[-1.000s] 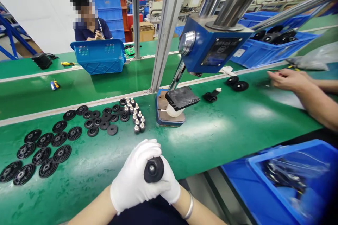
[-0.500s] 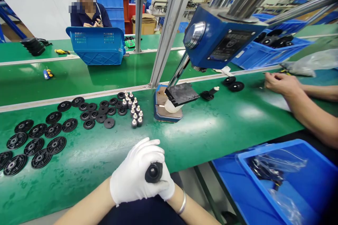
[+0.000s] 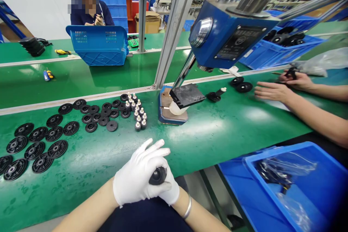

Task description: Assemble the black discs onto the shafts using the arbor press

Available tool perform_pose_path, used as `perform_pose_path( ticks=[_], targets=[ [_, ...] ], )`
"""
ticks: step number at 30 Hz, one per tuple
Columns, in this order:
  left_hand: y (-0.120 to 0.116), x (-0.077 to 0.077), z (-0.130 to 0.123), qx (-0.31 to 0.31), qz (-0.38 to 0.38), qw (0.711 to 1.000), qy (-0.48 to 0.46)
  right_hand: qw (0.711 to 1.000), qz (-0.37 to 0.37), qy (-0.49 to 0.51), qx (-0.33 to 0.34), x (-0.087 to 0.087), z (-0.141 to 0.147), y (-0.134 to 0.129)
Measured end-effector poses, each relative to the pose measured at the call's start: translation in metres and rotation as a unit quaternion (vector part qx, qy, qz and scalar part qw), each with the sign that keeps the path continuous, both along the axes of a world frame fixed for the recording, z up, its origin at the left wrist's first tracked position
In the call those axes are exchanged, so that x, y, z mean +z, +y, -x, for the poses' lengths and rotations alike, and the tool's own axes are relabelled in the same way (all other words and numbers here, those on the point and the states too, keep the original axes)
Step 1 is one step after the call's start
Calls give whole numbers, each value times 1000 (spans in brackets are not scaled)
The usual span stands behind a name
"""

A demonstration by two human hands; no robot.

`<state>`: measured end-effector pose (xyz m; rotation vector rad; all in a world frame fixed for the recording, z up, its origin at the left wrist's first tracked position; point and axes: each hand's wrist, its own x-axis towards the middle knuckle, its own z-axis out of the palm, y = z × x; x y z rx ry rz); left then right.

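Note:
Near the table's front edge, my left hand (image 3: 136, 177) in a white glove curls thumb and forefinger around a round black plastic part (image 3: 158, 176), its other fingers stretched out. My gloved right hand (image 3: 171, 188), with a bangle at the wrist, is closed against the part from behind; its fingers are mostly hidden. Beyond my hands stand several black parts with white tips (image 3: 138, 125). Left of these lie small black discs (image 3: 111, 125), then larger black wheels (image 3: 58, 148). A blue-based press (image 3: 174, 117) holds a black plate (image 3: 187, 95) over a whitish rounded piece.
At right, another person's hands (image 3: 274, 91) hold a dark item near two black wheels (image 3: 244, 87). A blue bin (image 3: 307, 148) with bagged parts sits below the table. The press head (image 3: 231, 36) overhangs the table. Across it, a person sits behind a blue basket (image 3: 99, 49).
The fingers of my left hand have spread and shifted slightly around the black part. The co-worker's hands have moved apart, one reaching left across the table.

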<state>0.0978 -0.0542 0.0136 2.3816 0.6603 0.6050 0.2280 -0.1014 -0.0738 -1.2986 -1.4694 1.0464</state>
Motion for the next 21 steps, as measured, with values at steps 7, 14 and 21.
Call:
perform_pose_path(
  ticks=[7, 14, 21],
  targets=[
    [2, -1, 0, -14, 2, 1000, 8, 1000, -12, 0, 10, 13, -7, 0],
    [2, -1, 0, -25, 4, 1000, -1, 999, -29, -1, 31, 11, -8, 0],
    [1, -3, -3, -14, 13, 1000, 1, 999, -29, -17, 25, -1, -5, -1]
  ],
)
